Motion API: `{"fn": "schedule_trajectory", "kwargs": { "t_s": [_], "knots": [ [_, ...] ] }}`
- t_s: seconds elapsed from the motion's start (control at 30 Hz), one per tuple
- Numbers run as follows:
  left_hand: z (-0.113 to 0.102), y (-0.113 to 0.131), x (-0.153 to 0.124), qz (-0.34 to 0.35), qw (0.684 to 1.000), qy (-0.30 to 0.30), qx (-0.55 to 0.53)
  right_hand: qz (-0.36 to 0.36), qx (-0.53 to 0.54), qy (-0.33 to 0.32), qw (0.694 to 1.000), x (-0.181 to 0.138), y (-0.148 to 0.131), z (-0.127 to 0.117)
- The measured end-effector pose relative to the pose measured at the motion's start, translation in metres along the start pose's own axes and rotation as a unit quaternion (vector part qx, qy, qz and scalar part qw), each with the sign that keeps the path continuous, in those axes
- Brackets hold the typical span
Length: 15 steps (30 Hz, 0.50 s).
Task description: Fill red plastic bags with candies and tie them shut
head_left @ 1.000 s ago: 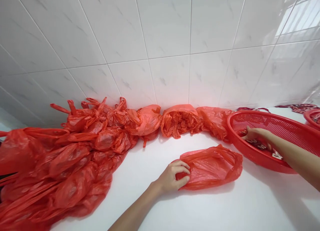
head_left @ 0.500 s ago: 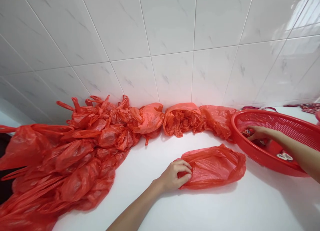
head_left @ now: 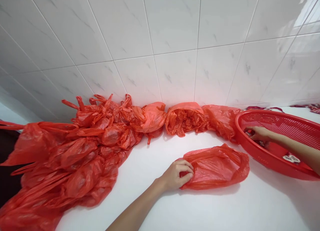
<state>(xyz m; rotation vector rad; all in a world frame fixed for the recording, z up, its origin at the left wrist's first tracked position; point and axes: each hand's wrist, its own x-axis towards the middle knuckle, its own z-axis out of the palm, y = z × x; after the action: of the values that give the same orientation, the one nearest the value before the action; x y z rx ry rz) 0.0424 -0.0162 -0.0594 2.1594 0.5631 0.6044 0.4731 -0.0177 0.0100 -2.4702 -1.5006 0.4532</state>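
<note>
A red plastic bag (head_left: 215,167) lies on the white table with its mouth spread toward the right. My left hand (head_left: 178,173) pinches the bag's left end between curled fingers and thumb. To the right stands a red plastic basket (head_left: 265,159) with a mesh wall. Inside it, near its left side, is my right hand (head_left: 260,134), fingers bent down around small dark-and-white items that I cannot make out. A white piece with dark marks (head_left: 291,158) lies in the basket under my right forearm.
A heap of filled, knotted red bags (head_left: 82,161) covers the left side. More crumpled red bags (head_left: 186,119) line the foot of the tiled wall (head_left: 175,70). Behind the basket lie dark red straps (head_left: 265,108) and patterned cloth (head_left: 313,107).
The whole view has shifted slightly, so things appear a little further right. My right hand's fingers have drawn in among the items in the basket. My left hand keeps its hold on the bag.
</note>
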Motion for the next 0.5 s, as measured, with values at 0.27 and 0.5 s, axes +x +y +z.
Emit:
{"fn": "schedule_trajectory", "kwargs": {
  "t_s": [0.27, 0.5],
  "knots": [
    [0.0, -0.001, 0.0, 0.014, 1.0, 0.011, 0.001, 0.023, 0.163, -0.104, 0.981, -0.008, -0.011, -0.001],
    [-0.005, 0.004, -0.001, 0.055, 0.994, 0.089, 0.022, -0.002, 0.267, -0.121, 0.956, -0.008, -0.018, -0.026]
  ]
}}
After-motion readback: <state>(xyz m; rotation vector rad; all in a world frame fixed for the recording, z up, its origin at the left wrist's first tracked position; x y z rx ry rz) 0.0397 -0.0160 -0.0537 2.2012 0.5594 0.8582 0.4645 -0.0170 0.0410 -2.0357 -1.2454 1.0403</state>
